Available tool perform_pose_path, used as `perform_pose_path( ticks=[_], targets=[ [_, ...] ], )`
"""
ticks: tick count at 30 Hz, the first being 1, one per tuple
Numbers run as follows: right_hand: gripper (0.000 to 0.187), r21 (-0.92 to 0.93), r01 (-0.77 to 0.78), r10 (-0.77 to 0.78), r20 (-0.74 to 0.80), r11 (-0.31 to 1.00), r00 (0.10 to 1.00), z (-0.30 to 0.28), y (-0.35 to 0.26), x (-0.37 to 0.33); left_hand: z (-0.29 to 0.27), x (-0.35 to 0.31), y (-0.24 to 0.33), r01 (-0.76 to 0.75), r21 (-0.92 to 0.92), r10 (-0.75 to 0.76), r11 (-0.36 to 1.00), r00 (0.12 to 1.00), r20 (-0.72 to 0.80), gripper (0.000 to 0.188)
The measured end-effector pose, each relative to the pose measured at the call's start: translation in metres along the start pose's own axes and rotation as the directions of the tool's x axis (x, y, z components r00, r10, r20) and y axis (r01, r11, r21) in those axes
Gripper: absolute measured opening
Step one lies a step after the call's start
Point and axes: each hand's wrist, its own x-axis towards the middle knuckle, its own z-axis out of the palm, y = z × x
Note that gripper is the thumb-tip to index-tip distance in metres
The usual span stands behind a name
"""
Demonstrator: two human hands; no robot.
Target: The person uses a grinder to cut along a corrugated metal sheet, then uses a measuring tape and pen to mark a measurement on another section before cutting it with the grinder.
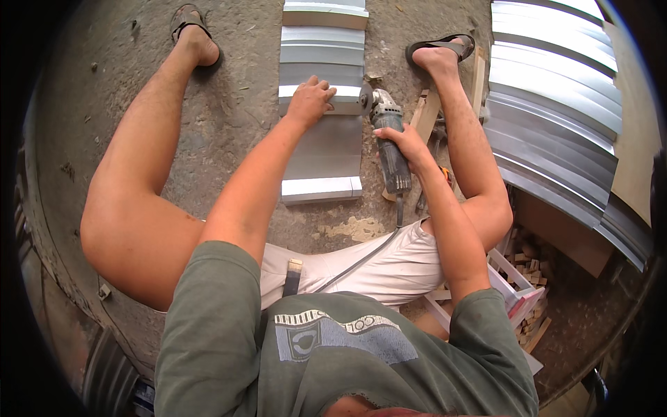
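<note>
A narrow strip of corrugated metal sheet lies on the ground between my legs, its raised ribs running crosswise. My left hand grips one rib near the strip's middle, fingers bent over the top and thumb on the near side. In my right hand is an angle grinder, held around its dark body. Its cutting disc stands upright at the right edge of that same rib, close to my left fingers. I cannot tell whether the disc is spinning. The power cord trails across my shorts.
Larger corrugated metal sheets are at the right, beyond my right leg. Wooden boards lie beside my right foot. Several small wood offcuts are piled at the lower right, near a whitish frame.
</note>
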Motion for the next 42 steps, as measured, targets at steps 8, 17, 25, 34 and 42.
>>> perform_pose_path(
  ticks=[8, 17, 25, 34, 42],
  targets=[
    [0.043, -0.015, 0.036, -0.036, -0.032, 0.999, 0.999, -0.003, 0.002, 0.005, -0.001, -0.001, 0.002, 0.011, 0.018, -0.011, 1.0, 1.0, 0.013, 0.045],
    [0.046, -0.012, -0.013, 0.013, -0.017, 1.0, 1.0, 0.006, -0.005, -0.006, 0.001, -0.001, 0.001, 0.013, 0.026, -0.014, 1.0, 1.0, 0.016, 0.046],
    [0.042, -0.026, 0.001, -0.002, -0.016, 1.0, 1.0, 0.001, 0.001, 0.0, 0.002, 0.0, -0.001, 0.001, 0.023, -0.001, 1.0, 1.0, 0.012, 0.046],
    [0.038, -0.063, -0.009, 0.008, -0.011, 0.998, 1.0, 0.0, 0.007, 0.004, 0.003, -0.001, 0.001, 0.015, 0.008, -0.016, 1.0, 1.0, 0.008, 0.046],
    [0.043, -0.075, -0.03, 0.029, -0.02, 0.997, 0.999, 0.001, 0.004, 0.003, 0.003, -0.001, 0.002, 0.038, 0.019, -0.039, 0.999, 0.999, 0.021, 0.046]
  ],
)
